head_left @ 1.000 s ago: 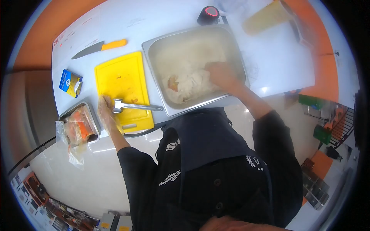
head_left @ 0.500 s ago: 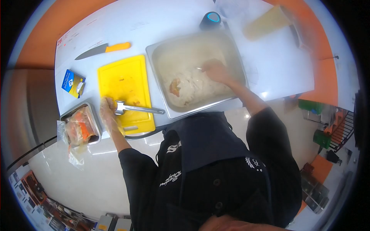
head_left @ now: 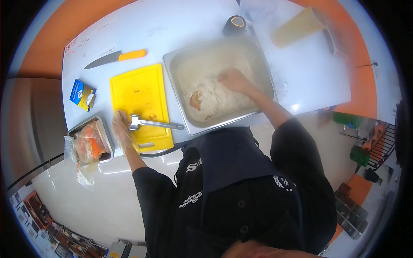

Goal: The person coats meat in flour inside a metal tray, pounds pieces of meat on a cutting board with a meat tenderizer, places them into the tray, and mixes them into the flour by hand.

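A large steel pan [head_left: 173,96] holds white flour with a floured orange-pink piece of meat [head_left: 195,100] partly bare at its left. My right hand [head_left: 234,80] is over the flour in the pan, fingers drawn together; whether they hold anything is too blurred to tell. My left hand [head_left: 122,122], in a clear plastic glove, rests at the lower left of the yellow cutting board [head_left: 137,88], beside the head of a metal meat mallet [head_left: 155,124]. Its fingers are blurred under the glove. Small scraps lie on the board.
A knife with a yellow handle [head_left: 132,54] lies behind the board. At the left are a blue and yellow box [head_left: 81,94] and a steel tray [head_left: 110,139] with bagged meat [head_left: 90,142]. A round black device [head_left: 234,26] and a tall beige container [head_left: 299,28] stand behind the pan.
My right hand has moved left and away from me over the flour, and its fingers have closed up. My left hand has stayed by the mallet. The view has shifted slightly.
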### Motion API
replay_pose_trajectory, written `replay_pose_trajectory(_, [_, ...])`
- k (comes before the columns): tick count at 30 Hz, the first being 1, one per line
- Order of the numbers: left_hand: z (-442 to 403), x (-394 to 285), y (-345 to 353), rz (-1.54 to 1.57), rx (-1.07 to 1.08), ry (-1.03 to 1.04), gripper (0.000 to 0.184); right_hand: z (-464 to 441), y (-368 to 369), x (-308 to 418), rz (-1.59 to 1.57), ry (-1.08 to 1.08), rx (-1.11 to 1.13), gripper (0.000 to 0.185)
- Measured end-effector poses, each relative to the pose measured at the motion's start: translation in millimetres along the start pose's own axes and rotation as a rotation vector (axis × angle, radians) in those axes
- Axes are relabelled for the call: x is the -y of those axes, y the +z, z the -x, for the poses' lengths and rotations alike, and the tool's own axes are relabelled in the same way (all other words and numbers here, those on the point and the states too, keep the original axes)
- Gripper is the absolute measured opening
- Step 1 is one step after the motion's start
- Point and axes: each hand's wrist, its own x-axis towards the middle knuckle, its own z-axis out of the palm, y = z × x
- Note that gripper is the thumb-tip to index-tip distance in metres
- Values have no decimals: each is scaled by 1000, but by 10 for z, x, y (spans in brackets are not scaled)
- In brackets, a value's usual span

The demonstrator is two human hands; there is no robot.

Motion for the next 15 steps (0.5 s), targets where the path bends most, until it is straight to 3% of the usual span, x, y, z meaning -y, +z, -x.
replay_pose_trajectory(8, [54, -82, 101, -48, -96, -63, 24, 396, -299, 309, 514, 79, -75, 19])
replay_pose_trajectory(11, [16, -57, 65, -34, -66, -46, 24, 360, -118, 263, 494, 81, -33, 18])
replay_pose_trajectory(15, [31, -78, 84, -37, -74, -50, 24, 18, 28, -231, 197, 47, 17, 21])
